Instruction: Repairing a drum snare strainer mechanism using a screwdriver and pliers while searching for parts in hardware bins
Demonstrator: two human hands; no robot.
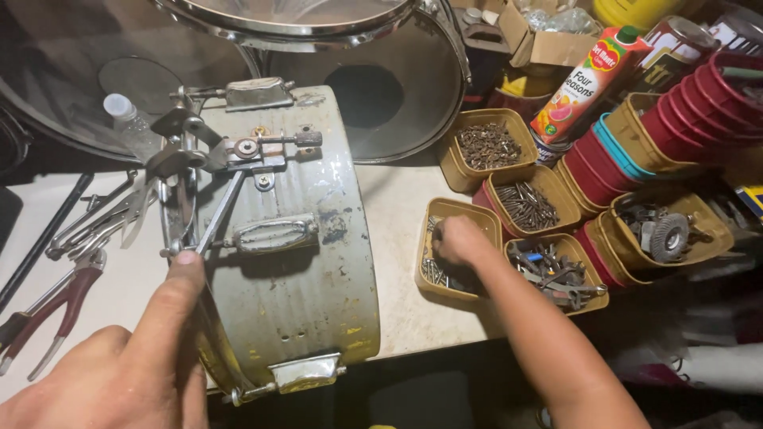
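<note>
Head camera looks down on a crowded work table [401,202], and we see an old grey drum shell [290,238] lying on its side in the middle. Behind it stands a big drum [381,87] with a round hole in its skin. To the left of the grey drum lie locking pliers [103,218] and red-handled pliers [52,306]. To the right sit many small tan tubs. One far tub [486,147] holds rusty screws, one [526,205] holds long nails, and one [556,270] holds mixed metal bits. A juice carton [584,83] stands behind them, beside stacks of red tubs [699,111].

Our left hand [127,361] is cut off by the bottom edge, so we see only part of it. Its pointing finger is stretched out, and the tip presses on a thin metal rod [218,214] at the drum's rim. The other fingers are out of view, so we cannot tell how wide that hand is.

Our right arm reaches across to the near tan tub [455,262]. Our right hand [459,241] dips into the small screws there, fingers curled down. The fingertips are hidden, so we cannot tell if they hold anything.
</note>
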